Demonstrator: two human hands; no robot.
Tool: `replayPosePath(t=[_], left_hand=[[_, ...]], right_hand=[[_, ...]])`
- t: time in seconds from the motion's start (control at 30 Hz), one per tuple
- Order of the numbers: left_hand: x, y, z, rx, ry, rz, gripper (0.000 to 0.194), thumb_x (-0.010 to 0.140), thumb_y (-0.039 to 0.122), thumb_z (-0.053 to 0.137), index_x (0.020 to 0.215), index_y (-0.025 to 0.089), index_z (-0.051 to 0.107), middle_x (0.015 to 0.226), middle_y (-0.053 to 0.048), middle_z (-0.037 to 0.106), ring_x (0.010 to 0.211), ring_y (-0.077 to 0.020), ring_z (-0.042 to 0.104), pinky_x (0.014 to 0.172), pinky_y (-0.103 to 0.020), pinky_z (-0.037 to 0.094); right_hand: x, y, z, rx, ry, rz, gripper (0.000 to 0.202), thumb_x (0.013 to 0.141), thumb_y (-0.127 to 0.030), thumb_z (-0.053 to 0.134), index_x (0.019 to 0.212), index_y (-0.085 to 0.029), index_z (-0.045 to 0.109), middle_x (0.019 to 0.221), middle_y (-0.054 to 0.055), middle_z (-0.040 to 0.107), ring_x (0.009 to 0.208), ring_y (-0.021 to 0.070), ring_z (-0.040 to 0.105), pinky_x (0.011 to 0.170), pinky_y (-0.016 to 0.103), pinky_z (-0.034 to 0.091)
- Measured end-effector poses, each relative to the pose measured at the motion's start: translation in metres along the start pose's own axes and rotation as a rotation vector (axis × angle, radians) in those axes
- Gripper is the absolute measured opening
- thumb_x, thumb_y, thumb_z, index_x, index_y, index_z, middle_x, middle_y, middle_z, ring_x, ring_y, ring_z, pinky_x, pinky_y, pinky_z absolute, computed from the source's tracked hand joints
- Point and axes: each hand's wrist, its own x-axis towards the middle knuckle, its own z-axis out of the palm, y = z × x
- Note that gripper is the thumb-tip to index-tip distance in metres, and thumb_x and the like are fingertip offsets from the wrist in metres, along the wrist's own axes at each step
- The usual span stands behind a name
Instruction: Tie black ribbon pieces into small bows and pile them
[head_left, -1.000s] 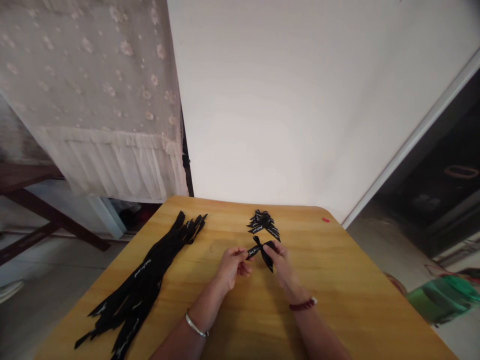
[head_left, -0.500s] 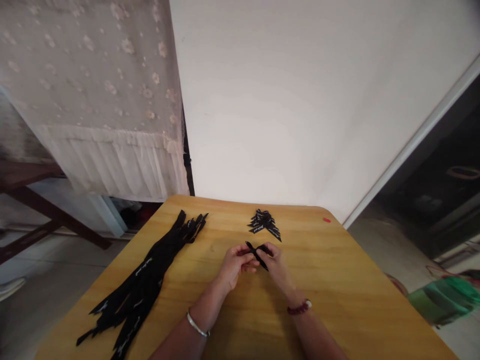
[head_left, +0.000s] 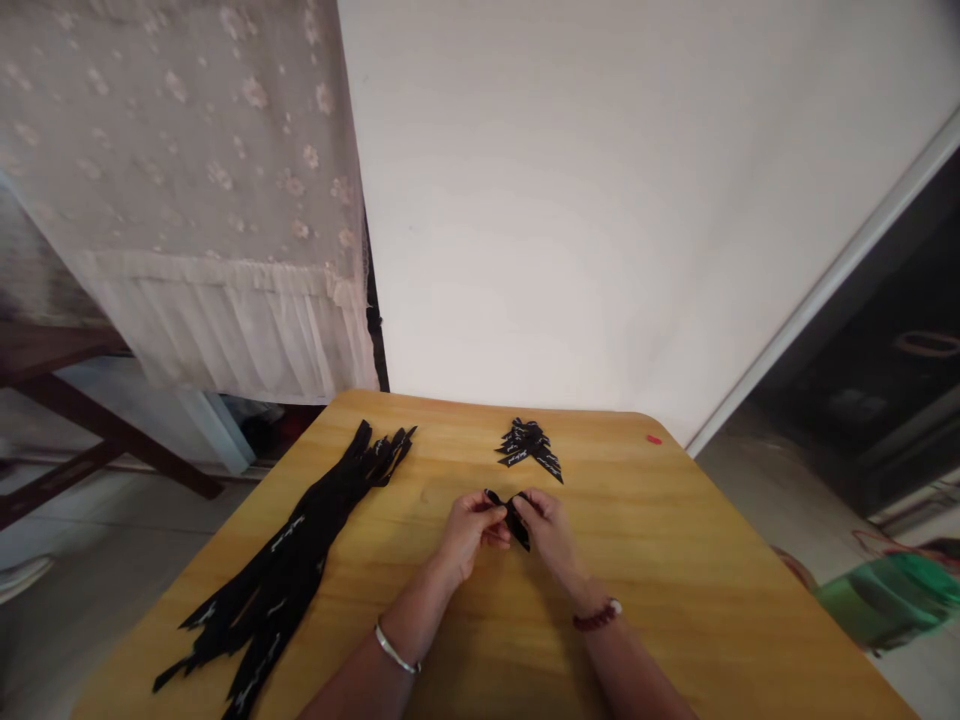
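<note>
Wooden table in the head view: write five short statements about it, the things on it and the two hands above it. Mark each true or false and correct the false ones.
1. The left hand and the right hand both hold one short black fabric ribbon. True.
2. The long bundle of black ribbons with white lettering lies to the right of both hands. False: the bundle lies to their left.
3. A small heap of black lettered ribbon pieces lies beyond the hands. True.
4. The silver-coloured bangle is on the right wrist. False: the bangle is on the left wrist.
5. A small flat red object lies near the far right corner of the yellowish wooden table. True.
</note>
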Motion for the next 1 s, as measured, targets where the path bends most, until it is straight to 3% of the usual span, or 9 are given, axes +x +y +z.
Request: replayPosePath(t=[0.1,0.23,0.4,0.57,0.73,0.87,1.0], left_hand=[[0.0008,-0.0012,-0.0009,0.017,0.016,0.008,0.021,0.053,0.023,0.066,0.062,0.013,0.05,0.044,0.005,0.05,0.031,-0.0072,0.047,0.03,-0.018,0.037],[0.0014,-0.0006,-0.0017,-0.007,0.03,0.01,0.02,0.054,0.022,0.065,0.061,0.013,0.049,0.044,0.004,0.053,0.028,-0.0062,0.045,0.028,-0.017,0.036],[-0.0005,0.0043,-0.0001,-0.077,0.044,-0.051,0.017,0.058,0.015,0.063,0.066,0.012,0.049,0.065,-0.006,0.065,0.055,-0.0164,0.063,0.044,-0.02,0.047],[-0.0017,0.0051,0.0005,-0.093,0.061,-0.038,0.012,0.062,0.01,0.061,0.066,0.012,0.05,0.065,-0.008,0.066,0.063,-0.0183,0.064,0.051,-0.022,0.049],[-0.0015,0.0044,0.0005,-0.063,0.043,-0.034,0.011,0.062,0.011,0.061,0.064,0.012,0.05,0.066,-0.008,0.066,0.061,-0.0176,0.064,0.05,-0.022,0.049],[-0.0017,0.0047,0.0005,-0.043,0.023,-0.029,0.012,0.062,0.012,0.062,0.064,0.011,0.05,0.068,-0.009,0.066,0.059,-0.017,0.064,0.05,-0.022,0.049],[-0.002,0.0037,0.0001,-0.023,-0.002,-0.039,0.011,0.061,0.013,0.062,0.066,0.011,0.052,0.066,-0.009,0.066,0.058,-0.0169,0.063,0.049,-0.022,0.049]], right_hand=[[0.0008,0.0014,-0.0003,0.022,0.027,0.032,0.033,0.07,-0.042,0.052,0.05,-0.018,0.044,0.043,-0.006,0.037,0.041,0.0083,0.034,0.04,0.021,0.026],[0.0021,0.001,-0.0024,0.06,0.071,0.055,0.032,0.068,-0.046,0.053,0.056,-0.016,0.053,0.05,-0.001,0.05,0.048,0.0117,0.045,0.047,0.023,0.035],[0.0023,-0.0002,-0.0071,0.028,0.163,0.071,0.034,0.068,-0.048,0.052,0.054,-0.017,0.055,0.053,0.001,0.056,0.053,0.0136,0.051,0.052,0.024,0.038],[0.0009,-0.0012,-0.0071,0.12,0.191,0.128,0.041,0.067,-0.055,0.049,0.056,-0.016,0.057,0.057,0.003,0.06,0.056,0.0147,0.054,0.052,0.024,0.039],[0.0016,0.0015,-0.0041,0.193,0.135,0.205,0.042,0.064,-0.057,0.052,0.063,-0.015,0.062,0.059,0.005,0.062,0.056,0.0161,0.055,0.051,0.025,0.039],[0.0003,-0.001,-0.0034,0.186,0.034,0.135,0.038,0.066,-0.052,0.053,0.062,-0.015,0.06,0.056,0.003,0.059,0.052,0.0138,0.051,0.048,0.024,0.037],[-0.0011,-0.0044,-0.0035,0.109,0.012,0.055,0.031,0.065,-0.043,0.058,0.052,-0.016,0.051,0.048,-0.003,0.047,0.046,0.0097,0.042,0.044,0.022,0.031]])
